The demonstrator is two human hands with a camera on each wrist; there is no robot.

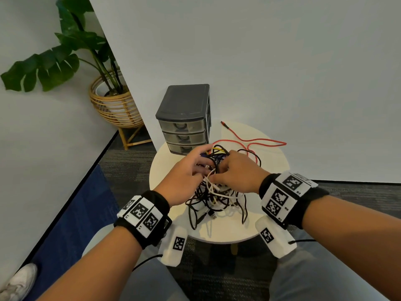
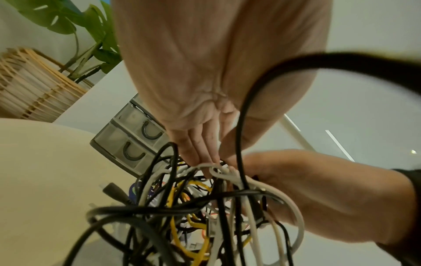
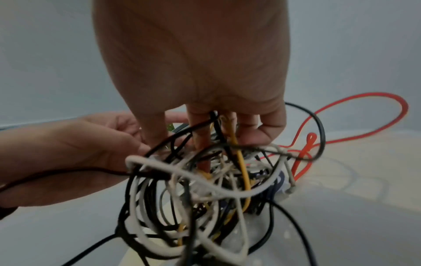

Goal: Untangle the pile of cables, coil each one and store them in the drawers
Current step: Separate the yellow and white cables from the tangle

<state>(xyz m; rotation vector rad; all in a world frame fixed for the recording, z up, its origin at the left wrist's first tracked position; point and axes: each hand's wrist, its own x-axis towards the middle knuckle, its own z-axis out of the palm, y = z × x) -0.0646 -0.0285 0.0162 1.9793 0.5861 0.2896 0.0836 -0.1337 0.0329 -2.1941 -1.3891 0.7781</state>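
A tangled pile of cables (image 1: 217, 196), black, white and yellow, lies in the middle of a round cream table (image 1: 273, 170). Both hands are in its top. My left hand (image 1: 204, 168) pinches a white cable (image 2: 205, 165) between fingertips and thumb. The fingers of my right hand (image 1: 219, 170) are pushed into the tangle and curl round black and yellow strands (image 3: 242, 167). A red cable (image 1: 260, 140) trails from the pile toward the back right. A grey drawer unit (image 1: 184, 127) with three closed translucent drawers stands just behind the pile.
The table stands against a white wall. A potted plant in a wicker basket (image 1: 115, 105) is on the floor to the left of the drawers. A black plug end (image 1: 213, 216) lies near the table's front edge. A white shoe (image 1: 19, 281) shows at bottom left.
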